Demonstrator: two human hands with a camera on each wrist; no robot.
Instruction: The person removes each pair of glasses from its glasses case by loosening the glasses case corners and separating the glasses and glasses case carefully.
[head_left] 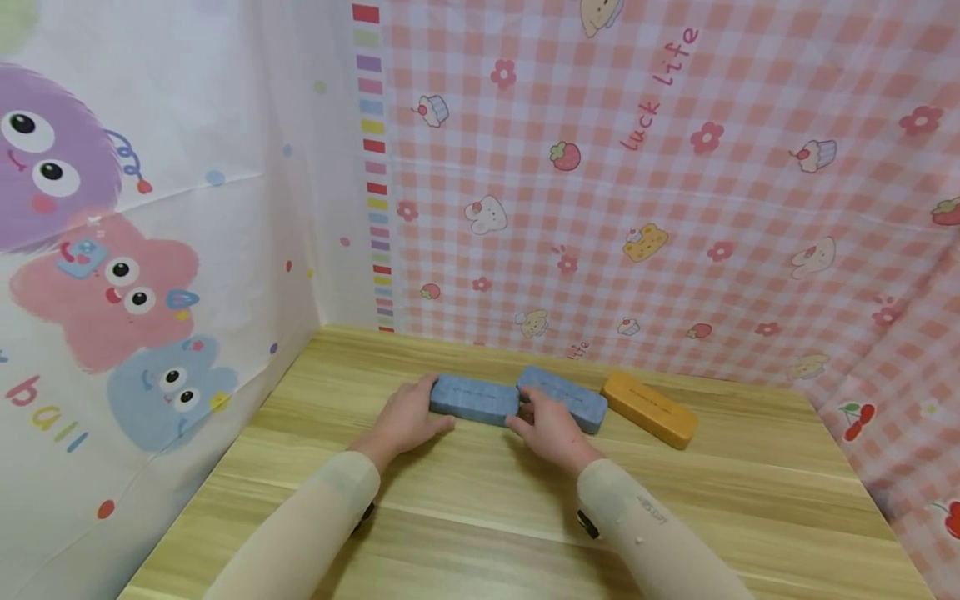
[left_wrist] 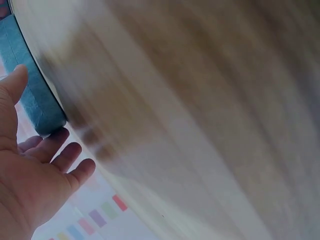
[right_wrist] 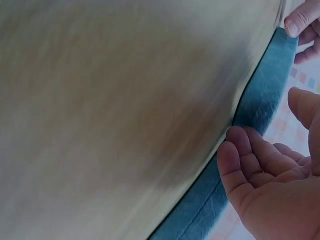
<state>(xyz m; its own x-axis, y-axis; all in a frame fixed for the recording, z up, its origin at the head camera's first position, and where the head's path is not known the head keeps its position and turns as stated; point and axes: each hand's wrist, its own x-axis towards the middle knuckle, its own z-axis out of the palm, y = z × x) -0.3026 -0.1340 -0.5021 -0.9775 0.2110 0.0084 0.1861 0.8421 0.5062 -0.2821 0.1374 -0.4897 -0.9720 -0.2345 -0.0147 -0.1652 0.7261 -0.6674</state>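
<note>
Two blue cases with the look of glasses cases lie end to end on the table in the head view. My left hand [head_left: 405, 417] is at the outer end of the left blue case [head_left: 476, 400]; in the left wrist view its fingertips meet the end of that case [left_wrist: 40, 95], with the thumb held apart. My right hand [head_left: 553, 429] is where the left case and the right blue case [head_left: 581, 404] come together. Its fingers [right_wrist: 240, 142] bend loosely by that joint in the right wrist view, the thumb standing away. Neither hand visibly grips a case.
An orange case [head_left: 651, 408] lies at an angle right of the blue ones. Behind the wooden table [head_left: 480, 517] hangs a pink checked cloth [head_left: 600, 200]. A white cloth with cartoon figures [head_left: 247, 250] hangs at the left.
</note>
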